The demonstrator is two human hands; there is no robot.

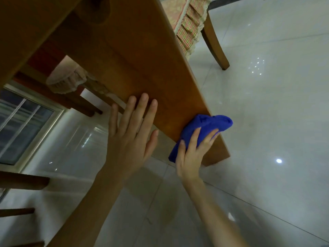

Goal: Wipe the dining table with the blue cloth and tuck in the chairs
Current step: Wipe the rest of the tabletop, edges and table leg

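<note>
One bunched blue cloth (213, 122) under right hand (192, 152).

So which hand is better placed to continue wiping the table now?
The right hand: it presses the blue cloth at the table edge. The left hand lies flat, without cloth.

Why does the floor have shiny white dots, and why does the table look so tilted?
Head view: the dots are glare, probably lights mirrored in the glossy pale tiled floor; head view: the wide-angle lens and leaning head tilt the long brown wooden table; the bright blue cloth under the right hand looks sharp, corners softer.
</note>
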